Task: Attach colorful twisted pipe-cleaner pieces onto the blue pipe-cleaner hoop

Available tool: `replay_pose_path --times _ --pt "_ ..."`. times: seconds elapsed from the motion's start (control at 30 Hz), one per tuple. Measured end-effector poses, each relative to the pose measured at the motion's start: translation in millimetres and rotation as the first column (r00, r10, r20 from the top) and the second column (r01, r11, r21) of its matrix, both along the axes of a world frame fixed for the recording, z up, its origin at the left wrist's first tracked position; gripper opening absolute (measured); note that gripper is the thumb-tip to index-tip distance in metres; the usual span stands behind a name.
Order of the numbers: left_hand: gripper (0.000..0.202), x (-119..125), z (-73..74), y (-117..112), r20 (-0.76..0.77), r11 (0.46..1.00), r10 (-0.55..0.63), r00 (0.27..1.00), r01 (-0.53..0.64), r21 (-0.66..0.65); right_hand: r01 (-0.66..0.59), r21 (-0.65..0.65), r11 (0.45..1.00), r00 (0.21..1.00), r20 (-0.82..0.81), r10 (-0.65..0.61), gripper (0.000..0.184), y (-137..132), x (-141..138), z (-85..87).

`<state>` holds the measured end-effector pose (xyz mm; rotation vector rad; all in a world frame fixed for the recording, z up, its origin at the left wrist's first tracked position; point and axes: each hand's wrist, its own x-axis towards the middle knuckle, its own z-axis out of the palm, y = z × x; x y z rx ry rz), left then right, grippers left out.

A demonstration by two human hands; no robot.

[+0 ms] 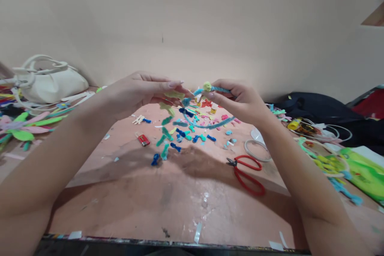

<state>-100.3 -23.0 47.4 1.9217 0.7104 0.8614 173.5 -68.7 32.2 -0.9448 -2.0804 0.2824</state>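
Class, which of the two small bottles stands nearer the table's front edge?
The bottle on the right; the other bottle stands farther left and back, partly hidden behind the blue loop.

The broadest passage runs across the near tabletop (162, 196), in front of the scattered fuzzy pieces (180, 132), with flat tape scraps (198, 232) at the edge. Toward the right, the scissors (235, 164) lie with 2 red loops spread, the white ring (260, 159) just beyond. A red lighter (143, 140) is a low obstacle left of the pieces. Between the 2 raised hands, the blue hoop (210, 127) blocks the direct way; above it, open air reaches the wall (192, 16). The handbag (57, 82) bars the far left, dark fabric (312, 108) the far right.
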Motion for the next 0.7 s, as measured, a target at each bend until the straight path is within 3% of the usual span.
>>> replay_pose_path --times 0.33,0.47,0.7 --pt "0.050 -4.3 -1.3 26.8 -0.007 0.967 0.245 0.969 -0.245 -0.067 -0.025 -0.224 0.974 0.979 -0.205 -0.022 0.047 13.7 7.2 -2.3" --pt "0.054 -12.3 -4.9 45.7 -0.024 0.962 0.254 0.967 -0.255 -0.100 -0.024 -0.322 0.946 0.976 -0.213 -0.047 0.053 22.5 11.0 -7.3" --pt "0.053 -14.9 -10.5 59.3 -0.006 0.967 0.253 0.967 -0.253 -0.018 -0.052 -0.260 0.964 0.983 -0.186 0.003 0.048 28.8 15.3 -9.6"
